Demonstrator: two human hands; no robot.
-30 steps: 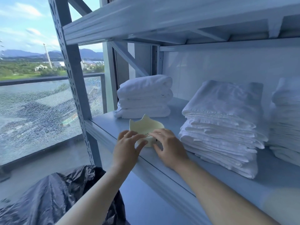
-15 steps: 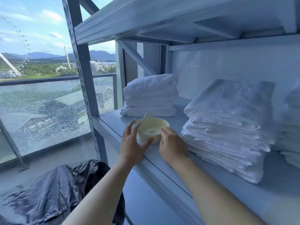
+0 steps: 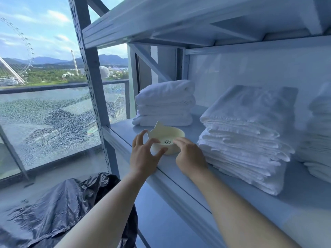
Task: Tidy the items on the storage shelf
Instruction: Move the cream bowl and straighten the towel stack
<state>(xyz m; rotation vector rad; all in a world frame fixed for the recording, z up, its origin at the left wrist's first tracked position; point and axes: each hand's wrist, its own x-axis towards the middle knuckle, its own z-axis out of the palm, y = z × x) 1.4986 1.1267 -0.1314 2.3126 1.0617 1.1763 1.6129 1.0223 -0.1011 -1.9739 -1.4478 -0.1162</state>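
A cream bowl [image 3: 171,134] with cat ears and a paw print inside stands on the grey shelf [image 3: 180,178] near its front edge, between two towel stacks. My left hand [image 3: 145,156] holds its near left wall between the thumb and curved fingers, with the index finger raised. From the right, my right hand [image 3: 190,157] curls its fingertips over the near right rim. The bowl's near wall is partly hidden by both hands.
A folded white towel stack [image 3: 166,104] sits behind the bowl, a taller one [image 3: 247,133] close on its right, another [image 3: 320,133] at the far right. The steel upright [image 3: 89,68] and upper shelf [image 3: 179,20] frame the bay. A black plastic bag [image 3: 62,203] lies on the floor by cracked glass.
The bowl went from tilted up in my hands to sitting level on the shelf, slightly farther in. My left fingers have spread wider. My view turned a little left.
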